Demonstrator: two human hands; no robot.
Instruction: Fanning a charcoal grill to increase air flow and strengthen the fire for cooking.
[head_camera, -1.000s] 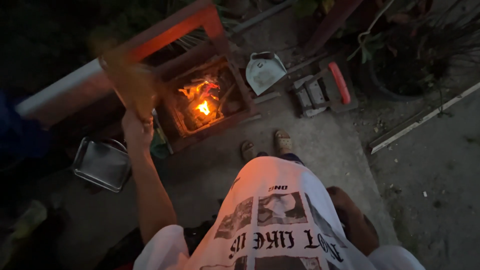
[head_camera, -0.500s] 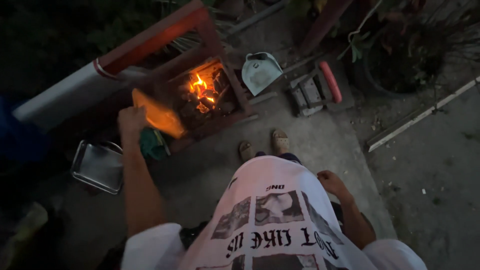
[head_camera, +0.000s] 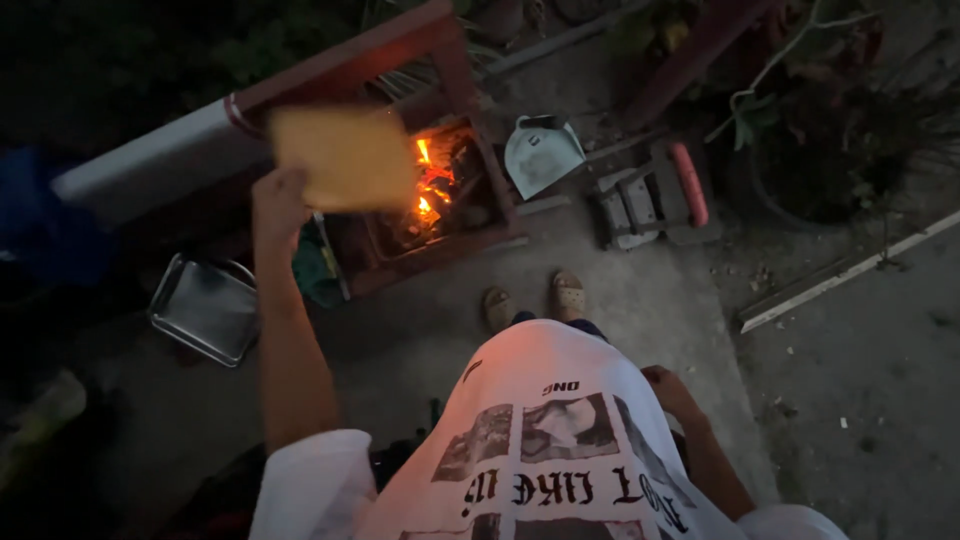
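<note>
Board: the flat tan sheet (head_camera: 345, 157) looks light and stiff; best gripped at its edge.
Left hand: the left hand (head_camera: 278, 200) pinches the sheet's left edge over the fire box (head_camera: 425, 205).
Right hand: the right hand (head_camera: 668, 388) rests at the hip; whether it grips anything cannot be told.

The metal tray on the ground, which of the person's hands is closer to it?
Left. The left hand, gripping a flat tan board beside the fire, is just above the metal tray. The right hand rests at the person's side, far across from the tray.
</note>
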